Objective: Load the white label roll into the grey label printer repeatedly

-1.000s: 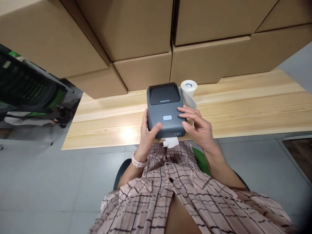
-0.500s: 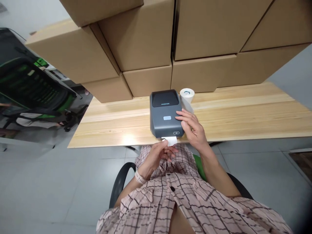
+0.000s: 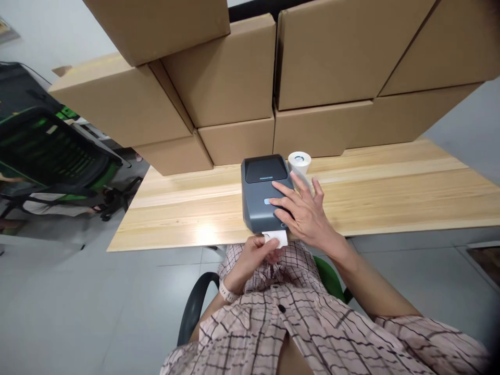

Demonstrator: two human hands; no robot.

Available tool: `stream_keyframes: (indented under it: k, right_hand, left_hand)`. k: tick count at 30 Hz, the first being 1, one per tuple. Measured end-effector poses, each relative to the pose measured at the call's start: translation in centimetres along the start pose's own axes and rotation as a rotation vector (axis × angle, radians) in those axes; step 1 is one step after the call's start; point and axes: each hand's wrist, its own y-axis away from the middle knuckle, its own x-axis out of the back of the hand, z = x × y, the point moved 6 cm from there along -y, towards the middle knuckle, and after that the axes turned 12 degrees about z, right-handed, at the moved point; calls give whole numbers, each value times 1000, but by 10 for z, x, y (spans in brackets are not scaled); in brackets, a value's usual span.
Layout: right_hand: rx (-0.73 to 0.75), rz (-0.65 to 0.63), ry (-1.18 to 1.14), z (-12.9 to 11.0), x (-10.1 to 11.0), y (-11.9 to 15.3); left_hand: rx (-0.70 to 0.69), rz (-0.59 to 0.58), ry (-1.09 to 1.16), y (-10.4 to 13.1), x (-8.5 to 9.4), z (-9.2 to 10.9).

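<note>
A dark grey label printer (image 3: 258,211) stands near the front edge of the wooden table. From its front slot hangs a short white label (image 3: 282,238). My left hand (image 3: 255,255) pinches this label between thumb and fingers, just below the printer. Over the printer's right side lies my right hand (image 3: 307,211), its fingers spread and one fingertip at the light button (image 3: 267,201) on the lid. Behind the right hand, a roll of white labels (image 3: 299,162) stands on end beside the printer, its lower part hidden by the fingers.
Stacked cardboard boxes (image 3: 234,78) line the back of the wooden table (image 3: 175,203). At the left is a black and green office chair (image 3: 58,151), with part of another person's leg (image 3: 58,207) near it. I sit in a chair with a black armrest (image 3: 197,302).
My right hand has moved left over the printer lid, its fingers now spread at the button. My left thumb has come onto the label. The whole view has shifted slightly.
</note>
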Motion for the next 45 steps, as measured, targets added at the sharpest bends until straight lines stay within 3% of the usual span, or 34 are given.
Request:
stream_keyframes:
  k: [2,5,7,8,11,15,17,20,23,29,32,34,35,36,40,42,45]
  right_hand:
    - [2,6,-22,3,-2,2]
    - [-67,54,-126,10,2,14]
    - [-190,118,-213,18,9,25]
    - [-254,149,-252,22,12,30]
    - [-350,169,-350,28,19,32]
    - [-302,134,-344,28,25,0]
    - [-262,156,-257,31,28,-28]
    - [-180,204,-130,40,31,-72]
    - [-98,235,-98,58,24,-111]
    - [-94,199,-115,99,0,-161]
    - [-129,257,-122,89,4,-153]
    - [-94,366,-119,69,11,-133]
    - [-62,358,-119,58,10,-121]
    - [-28,278,-122,48,3,-110]
    - [99,-353,-123,29,-49,-73]
    - [136,-503,-124,31,-62,-67]
    - [139,-580,-195,37,-67,-70]
  left_hand:
    - [-122,78,-96,3,23,12]
    - [-426,430,-78,12,68,39]
    - [-598,578,-58,17,84,57]
    - [-660,588,-52,16,86,66]
    - [-767,464,-24,-5,76,93]
    - [-763,434,-43,-58,69,121]
    - [-688,403,-66,-85,67,124]
    - [-593,264,-98,-108,57,115]
    - [-559,181,-72,-112,49,103]
    - [-550,183,-62,-108,48,100]
    - [-560,184,-77,-108,48,103]
    - [-556,185,-73,-108,49,104]
    - [-552,188,-71,-109,49,104]
    - [-548,190,-70,-109,49,104]
    - [-548,196,-85,-110,48,104]
    - [-553,191,-88,-110,47,105]
    - [-550,148,-88,-111,46,103]
